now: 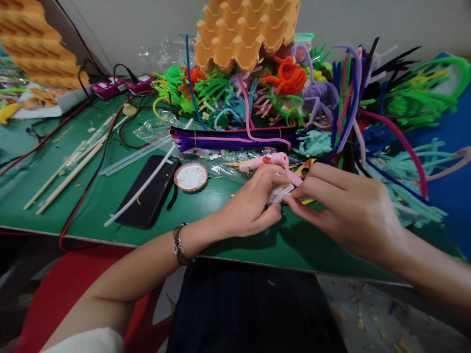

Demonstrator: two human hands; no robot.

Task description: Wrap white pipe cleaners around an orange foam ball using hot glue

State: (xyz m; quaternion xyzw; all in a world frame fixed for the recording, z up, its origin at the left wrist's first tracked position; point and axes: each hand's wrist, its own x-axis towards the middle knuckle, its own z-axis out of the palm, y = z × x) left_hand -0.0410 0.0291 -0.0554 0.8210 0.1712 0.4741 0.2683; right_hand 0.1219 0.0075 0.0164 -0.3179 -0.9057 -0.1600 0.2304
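Note:
Both my hands meet over the green table (110, 196) near its front edge. My left hand (253, 203) grips a small pink and white pipe-cleaner figure (275, 164), its pink rolled part sticking up above my fingers. My right hand (346, 206) pinches the white lower part of the same figure (280, 193) from the right with thumb and forefinger. A beaded bracelet (179, 244) circles my left wrist.
A black phone (147, 198) with a white stick across it lies left of my hands, beside a round lid (191, 176). A pipe-cleaner pile (294, 93) and orange egg tray (246, 29) fill the back. Wooden sticks (69, 171) and red cables (91, 181) lie left.

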